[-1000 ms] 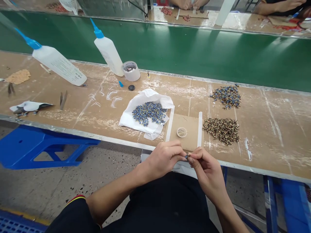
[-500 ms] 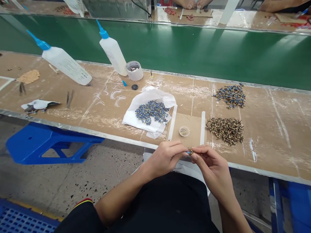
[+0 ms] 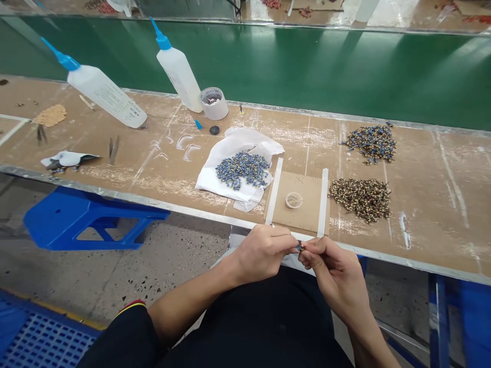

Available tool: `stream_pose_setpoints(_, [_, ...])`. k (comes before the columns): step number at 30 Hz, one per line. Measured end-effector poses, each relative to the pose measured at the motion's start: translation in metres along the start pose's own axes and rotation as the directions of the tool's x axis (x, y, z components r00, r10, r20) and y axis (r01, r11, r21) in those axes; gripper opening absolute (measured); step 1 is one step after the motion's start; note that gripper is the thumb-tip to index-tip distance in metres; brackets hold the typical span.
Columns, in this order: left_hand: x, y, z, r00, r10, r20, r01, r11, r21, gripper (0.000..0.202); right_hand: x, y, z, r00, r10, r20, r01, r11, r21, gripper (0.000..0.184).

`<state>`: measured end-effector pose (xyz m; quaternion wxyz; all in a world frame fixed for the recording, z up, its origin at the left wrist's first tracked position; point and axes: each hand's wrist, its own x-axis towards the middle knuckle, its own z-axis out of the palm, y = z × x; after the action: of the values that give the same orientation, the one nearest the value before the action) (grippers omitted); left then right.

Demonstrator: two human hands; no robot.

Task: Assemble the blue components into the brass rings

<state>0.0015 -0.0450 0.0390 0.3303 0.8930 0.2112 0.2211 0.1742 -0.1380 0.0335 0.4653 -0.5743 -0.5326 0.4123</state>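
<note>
Over the table's front edge, my left hand (image 3: pixel 264 250) and my right hand (image 3: pixel 339 268) meet fingertip to fingertip. Both pinch a tiny blue-and-brass piece (image 3: pixel 299 247) between them; the fingers cover most of it, so its exact kind is unclear. Just beyond sits a small clear cup (image 3: pixel 293 200) with thin wire-like bits inside, on a cardboard square (image 3: pixel 307 217). A heap of small blue pieces (image 3: pixel 243 170) lies on white paper (image 3: pixel 207 171) to the left. To the right are a heap of brown-and-gold pieces (image 3: pixel 361 199) and a blue-and-gold heap (image 3: pixel 371 143).
Two white bottles with blue nozzles, one leaning (image 3: pixel 105 96) and one nearer the middle (image 3: pixel 179 76), stand by a tape roll (image 3: pixel 214 103). Tweezers (image 3: pixel 113 150) lie at left. A green belt (image 3: pixel 287 66) runs behind the table. Below is a blue stool (image 3: pixel 76 220).
The view has tilted slightly downward, so the table sits higher in it. Both hands keep their pinch together, the right fingers curled a little differently around the piece.
</note>
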Motion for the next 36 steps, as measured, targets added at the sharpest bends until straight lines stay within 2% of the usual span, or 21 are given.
stream_pose_setpoints(4, [-0.001, 0.002, 0.000, 0.999, 0.025, 0.040, -0.029, 0.993, 0.111, 0.028, -0.003, 0.003, 0.002, 1.000, -0.014, 0.022, 0.014, 1.000, -0.003, 0.014])
stream_pose_setpoints(9, [-0.006, 0.004, 0.003, 0.989, -0.027, 0.145, -0.006, 0.974, 0.227, 0.024, -0.008, 0.013, 0.006, 1.000, 0.006, 0.027, -0.006, 1.000, 0.020, 0.014])
stream_pose_setpoints(14, [-0.007, 0.010, 0.000, 0.983, -0.073, 0.169, 0.029, 0.968, 0.249, 0.024, -0.009, 0.016, 0.010, 1.000, 0.007, 0.023, -0.008, 0.999, 0.050, 0.015])
stream_pose_setpoints(18, [-0.003, 0.012, -0.005, 0.969, -0.161, 0.187, 0.136, 0.981, 0.139, 0.020, -0.003, 0.016, 0.006, 0.998, 0.028, 0.049, -0.032, 0.996, 0.086, 0.014])
stream_pose_setpoints(22, [0.002, 0.008, -0.011, 0.926, -0.286, 0.247, 0.296, 0.955, -0.001, 0.018, 0.004, 0.019, -0.002, 0.983, 0.105, 0.147, -0.117, 0.990, 0.074, 0.005])
stream_pose_setpoints(24, [0.004, 0.005, -0.014, 0.911, -0.313, 0.268, 0.344, 0.936, -0.078, 0.019, 0.005, 0.019, -0.004, 0.986, 0.083, 0.147, -0.092, 0.994, 0.058, 0.020])
stream_pose_setpoints(26, [0.005, 0.002, -0.016, 0.905, -0.302, 0.301, 0.368, 0.910, -0.194, 0.021, 0.006, 0.018, -0.006, 0.991, 0.011, 0.134, -0.016, 0.999, 0.035, 0.032])
stream_pose_setpoints(29, [0.004, -0.001, -0.018, 0.880, -0.227, 0.417, 0.398, 0.831, -0.388, 0.027, 0.009, 0.014, -0.009, 0.986, -0.070, 0.154, 0.072, 0.997, -0.007, 0.027])
stream_pose_setpoints(33, [0.006, -0.006, -0.020, 0.821, -0.139, 0.554, 0.473, 0.709, -0.523, 0.037, 0.013, 0.011, -0.013, 0.986, -0.070, 0.150, 0.067, 0.997, 0.024, 0.012])
stream_pose_setpoints(36, [0.009, -0.004, -0.024, 0.832, -0.138, 0.538, 0.456, 0.723, -0.520, 0.036, 0.013, 0.012, -0.014, 0.991, -0.026, 0.134, 0.013, 0.995, 0.102, 0.007])
